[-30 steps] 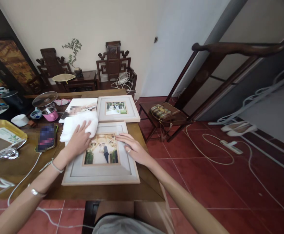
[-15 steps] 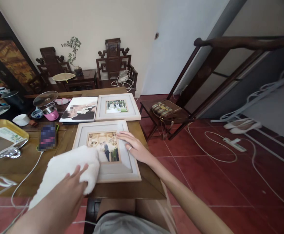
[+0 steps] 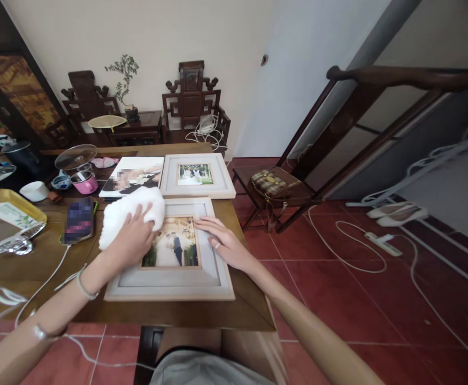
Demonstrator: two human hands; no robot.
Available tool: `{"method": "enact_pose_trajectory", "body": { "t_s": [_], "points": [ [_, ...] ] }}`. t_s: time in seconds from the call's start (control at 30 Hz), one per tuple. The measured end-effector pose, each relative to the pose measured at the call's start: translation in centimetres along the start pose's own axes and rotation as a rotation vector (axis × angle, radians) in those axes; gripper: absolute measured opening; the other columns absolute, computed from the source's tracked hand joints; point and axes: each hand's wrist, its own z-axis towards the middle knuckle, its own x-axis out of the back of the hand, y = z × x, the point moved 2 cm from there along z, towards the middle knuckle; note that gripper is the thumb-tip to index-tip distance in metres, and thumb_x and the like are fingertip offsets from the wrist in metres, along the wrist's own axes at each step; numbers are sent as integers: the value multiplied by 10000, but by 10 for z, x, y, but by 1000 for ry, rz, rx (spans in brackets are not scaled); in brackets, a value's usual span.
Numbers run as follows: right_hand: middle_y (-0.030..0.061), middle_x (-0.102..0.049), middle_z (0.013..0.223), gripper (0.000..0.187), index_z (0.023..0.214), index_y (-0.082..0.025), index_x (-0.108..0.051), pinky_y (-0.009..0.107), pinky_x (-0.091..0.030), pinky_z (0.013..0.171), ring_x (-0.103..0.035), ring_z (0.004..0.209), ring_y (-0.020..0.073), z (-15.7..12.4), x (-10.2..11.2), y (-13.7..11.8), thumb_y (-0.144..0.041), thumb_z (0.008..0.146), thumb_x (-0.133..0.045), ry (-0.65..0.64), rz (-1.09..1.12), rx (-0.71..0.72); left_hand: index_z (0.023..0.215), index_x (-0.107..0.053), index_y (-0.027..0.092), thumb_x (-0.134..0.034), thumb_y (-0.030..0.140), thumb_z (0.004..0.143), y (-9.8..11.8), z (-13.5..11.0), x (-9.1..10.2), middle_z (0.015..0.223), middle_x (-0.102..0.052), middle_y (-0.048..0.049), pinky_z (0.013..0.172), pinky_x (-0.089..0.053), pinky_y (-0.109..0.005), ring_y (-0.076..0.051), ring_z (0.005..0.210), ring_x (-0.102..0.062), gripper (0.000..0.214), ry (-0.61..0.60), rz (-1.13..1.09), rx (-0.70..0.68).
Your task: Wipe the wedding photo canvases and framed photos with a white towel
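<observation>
A picture frame [image 3: 213, 286] with a pale wood border and a photo of a couple lies flat near the table's front edge. My left hand [image 3: 137, 230] grips a fluffy white cloth [image 3: 117, 214], pressing it over the frame's upper left part and hiding that corner. On the frame's right side, my right hand [image 3: 225, 243] rests with fingers stretched out, the fingertips at the photo's upper right edge. Behind it lie a second picture frame [image 3: 225, 184] and a photo album or panel [image 3: 137, 170], whose lower edge is partly covered by the cloth.
To the left on the wooden table [image 3: 169, 315] are a phone [image 3: 77, 222] on a cable, an oil-like yellow bottle [image 3: 13, 208], a clear hair claw [image 3: 17, 243] and a pink cup [image 3: 84, 183]. A wooden chair [image 3: 290, 190] bearing a plaid bag [image 3: 269, 182] stands right.
My left hand has moved the cloth up and away from me, from the frame's lower left to its upper left corner. My right hand stays in place on the frame.
</observation>
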Motion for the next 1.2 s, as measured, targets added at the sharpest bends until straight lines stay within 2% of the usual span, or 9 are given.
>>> {"method": "enact_pose_trajectory", "body": {
  "t_s": [0.2, 0.33, 0.43, 0.53, 0.63, 0.7, 0.87, 1.1, 1.2],
  "points": [
    [101, -586, 1352, 394, 1321, -246, -560, 542, -361, 1106, -421, 1343, 261, 0, 0, 0, -363, 996, -369, 7, -2, 15, 949, -660, 81, -350, 163, 933, -10, 7, -10, 1564, -261, -195, 1135, -249, -600, -393, 1451, -195, 322, -4, 18, -51],
    [92, -582, 1359, 388, 1323, -257, -559, 548, -358, 1106, -424, 1341, 261, 0, -1, 1, -339, 994, -371, 17, 4, 3, 960, -694, 103, -402, 90, 864, 14, -32, 2, 1529, -348, -180, 1117, -298, -599, -401, 1432, -252, 308, -167, -40, -78],
    [90, -594, 1344, 385, 1315, -262, -570, 552, -363, 1101, -434, 1332, 264, 0, -1, 1, -333, 992, -371, 25, 5, -9, 1039, -711, 163, -429, 81, 828, 40, -71, 17, 1457, -484, -128, 1127, -345, -517, -345, 1423, -312, 362, -330, -55, -157],
    [95, -595, 1341, 385, 1313, -257, -573, 557, -362, 1101, -434, 1331, 270, 0, -1, 1, -343, 988, -384, 24, 3, -1, 1087, -716, 235, -476, 111, 809, 63, -100, 34, 1394, -561, -75, 1156, -333, -432, -284, 1426, -326, 388, -381, -102, -303],
    [94, -591, 1347, 391, 1318, -261, -570, 556, -358, 1104, -428, 1338, 269, 0, -1, 0, -359, 994, -374, 21, 6, -4, 1151, -687, 243, -512, 152, 813, 73, -108, 39, 1439, -515, -51, 1181, -299, -355, -242, 1427, -325, 391, -393, -179, -390],
    [97, -588, 1350, 401, 1318, -259, -571, 550, -357, 1107, -426, 1339, 269, 0, -1, 0, -389, 997, -369, 22, 11, -3, 1152, -675, 215, -460, 156, 870, 72, -99, 35, 1454, -500, -59, 1190, -274, -340, -220, 1449, -266, 359, -369, -190, -382],
    [98, -586, 1353, 442, 1318, -256, -569, 547, -352, 1112, -424, 1340, 266, 0, -1, 1, -472, 993, -360, 20, 10, -6, 1026, -660, 140, -370, 155, 946, 53, -55, 16, 1521, -394, -127, 1129, -355, -467, -300, 1457, -213, 301, -312, -161, -248],
    [102, -583, 1357, 452, 1328, -249, -559, 550, -353, 1110, -420, 1342, 270, 1, 0, 0, -466, 998, -339, 16, 5, 5, 944, -641, 64, -327, 213, 989, 24, 6, -4, 1570, -229, -218, 1139, -304, -518, -370, 1465, -145, 351, -18, -95, -125],
    [114, -587, 1351, 456, 1325, -235, -564, 550, -354, 1108, -415, 1344, 278, 1, 0, 0, -461, 998, -340, 19, 10, 8, 935, -659, 66, -363, 212, 976, 24, 16, -8, 1574, -228, -203, 1115, -317, -563, -415, 1451, -163, 333, -8, -55, -103]
  ]
}}
